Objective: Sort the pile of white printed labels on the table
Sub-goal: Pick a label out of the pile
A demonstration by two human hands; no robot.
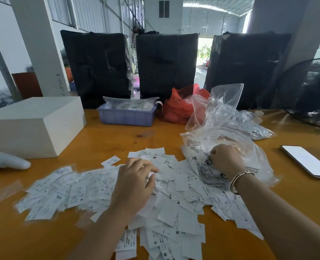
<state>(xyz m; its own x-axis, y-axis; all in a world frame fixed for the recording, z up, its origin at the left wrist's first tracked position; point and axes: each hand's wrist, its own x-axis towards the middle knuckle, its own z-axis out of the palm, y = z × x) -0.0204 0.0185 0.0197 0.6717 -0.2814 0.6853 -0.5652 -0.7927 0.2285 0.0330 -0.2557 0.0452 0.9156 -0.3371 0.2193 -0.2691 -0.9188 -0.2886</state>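
The labels [155,207] lie in a loose heap across the near table [296,218] — most of them unsorted, by the look of it. The left hand [134,182] rests on the heap's middle, fingers loosely curled over a few labels; whether it pinches one I cannot tell. Better to lift one at a time and read its size letter. Further right, the right hand [224,159] grips a clear bag [249,147] — hold it off the heap.

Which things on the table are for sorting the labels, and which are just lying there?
For the job:
- pile of white labels
- left hand, resting on the pile
- right hand, gripping the clear plastic bag

Just lying about:
- white box
- blue tray
- red bag
- phone
- fan
- white controller
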